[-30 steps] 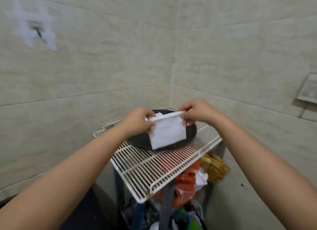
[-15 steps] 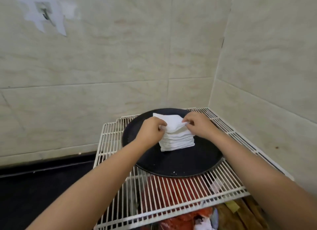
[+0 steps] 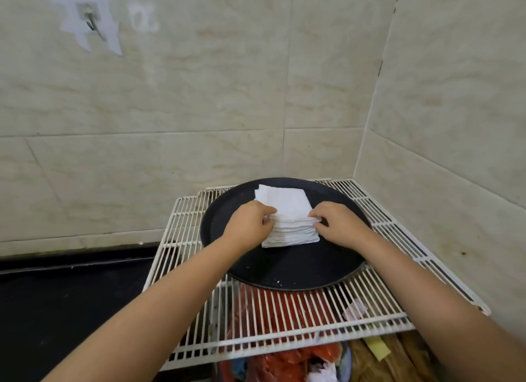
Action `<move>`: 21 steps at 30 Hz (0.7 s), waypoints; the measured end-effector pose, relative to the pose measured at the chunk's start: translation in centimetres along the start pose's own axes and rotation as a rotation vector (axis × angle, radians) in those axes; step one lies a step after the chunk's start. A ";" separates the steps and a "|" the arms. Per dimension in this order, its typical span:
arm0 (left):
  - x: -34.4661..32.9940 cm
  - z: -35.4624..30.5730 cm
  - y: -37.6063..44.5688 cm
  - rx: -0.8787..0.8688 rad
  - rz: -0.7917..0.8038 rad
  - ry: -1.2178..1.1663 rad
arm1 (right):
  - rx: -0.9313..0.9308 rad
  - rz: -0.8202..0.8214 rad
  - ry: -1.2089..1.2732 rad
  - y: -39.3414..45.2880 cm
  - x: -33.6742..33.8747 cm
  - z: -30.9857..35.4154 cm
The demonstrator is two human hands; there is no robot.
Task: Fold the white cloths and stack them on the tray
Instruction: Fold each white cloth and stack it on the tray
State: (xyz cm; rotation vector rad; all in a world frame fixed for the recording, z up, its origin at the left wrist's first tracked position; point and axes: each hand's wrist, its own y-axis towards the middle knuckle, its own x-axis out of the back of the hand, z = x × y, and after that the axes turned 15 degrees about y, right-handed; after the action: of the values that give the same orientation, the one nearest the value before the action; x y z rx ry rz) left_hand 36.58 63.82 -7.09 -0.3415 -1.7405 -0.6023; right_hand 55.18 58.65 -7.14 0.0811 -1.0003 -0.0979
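White folded cloths (image 3: 287,216) are stacked in a neat pile — flanked by both hands, the left hand (image 3: 249,225) pinched on its left edge, the right hand (image 3: 337,223) on its right. The pile is set on a round black tray (image 3: 284,270) upon a white wire rack (image 3: 313,319).

Two bare forearms, uncovered from the lower frame edge up to the wrists, no sleeve reaching into view. Left hand (image 3: 249,225) and right hand (image 3: 340,225) both bare: no gloves, rings, watch or bracelet. Fingers (image 3: 318,214) curled with knuckles showing; nails mostly hidden, too small to judge. No marks or tattoos visible on either arm.
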 end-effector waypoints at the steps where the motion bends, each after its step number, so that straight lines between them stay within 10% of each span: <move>1: 0.2 0.0 -0.2 -0.002 0.004 0.028 | -0.009 0.009 -0.025 -0.1 0.1 0.2; 9: 4.5 4.7 -5.6 0.154 -0.068 0.283 | 0.163 -0.059 -0.129 -0.4 -1.5 10.2; 21: 19.9 26.8 -36.2 0.676 -0.171 0.641 | 0.721 0.095 -0.014 -6.0 -16.2 45.5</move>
State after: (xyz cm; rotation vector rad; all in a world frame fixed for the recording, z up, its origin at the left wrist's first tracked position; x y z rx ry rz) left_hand -9.23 47.37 -0.04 0.4392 -1.2506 -0.1745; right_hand 7.85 53.61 3.09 0.6904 -1.0114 0.3545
